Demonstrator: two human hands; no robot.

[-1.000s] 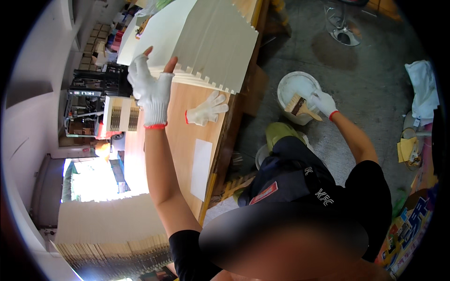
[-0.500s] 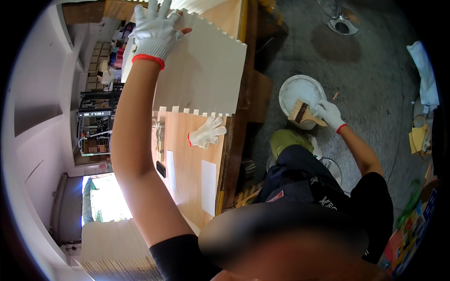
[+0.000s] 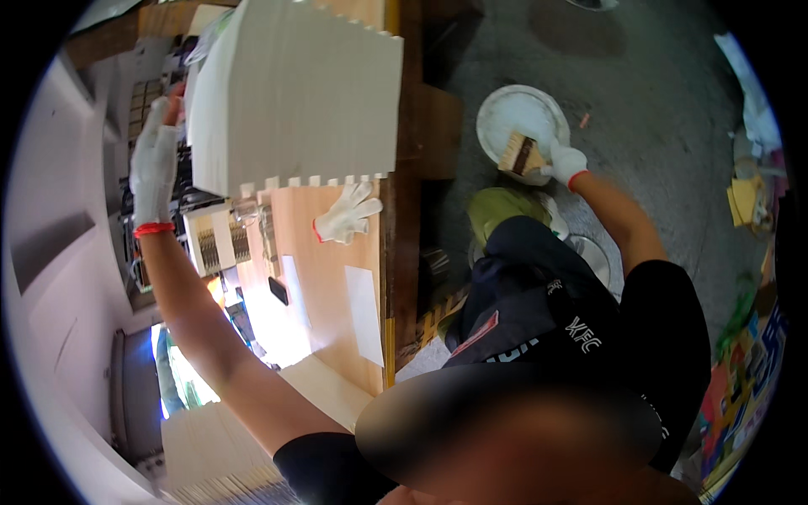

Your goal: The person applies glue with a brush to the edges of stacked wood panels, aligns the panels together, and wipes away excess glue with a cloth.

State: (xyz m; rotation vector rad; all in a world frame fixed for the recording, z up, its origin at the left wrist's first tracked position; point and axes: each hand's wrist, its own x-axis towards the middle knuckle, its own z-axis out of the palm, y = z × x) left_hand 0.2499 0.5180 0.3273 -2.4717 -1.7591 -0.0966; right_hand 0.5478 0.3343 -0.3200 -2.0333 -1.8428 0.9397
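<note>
My left hand (image 3: 155, 168), in a white knitted glove with a red cuff, is raised beside a tall stack of pale boards (image 3: 311, 109) with notched edges. Its fingers are stretched out and one bare fingertip shows. Nothing is in it. Low on the right, my right hand (image 3: 566, 162), gloved the same way, grips a wide brush (image 3: 519, 155). The bristles rest over the rim of a round white bucket (image 3: 497, 139) holding a white paste-like substance. The brush handle is mostly hidden by the glove.
A loose white glove (image 3: 347, 216), a dark phone (image 3: 278, 290) and a white paper sheet (image 3: 363, 311) lie on the wooden table (image 3: 324, 286). More stacked boards (image 3: 223, 446) stand at the lower left. The concrete floor (image 3: 648, 151) spreads to the right.
My left hand has come off the top of the board stack and moved left and down in the picture. The right hand still holds the brush at the bucket. The whole view has shifted.
</note>
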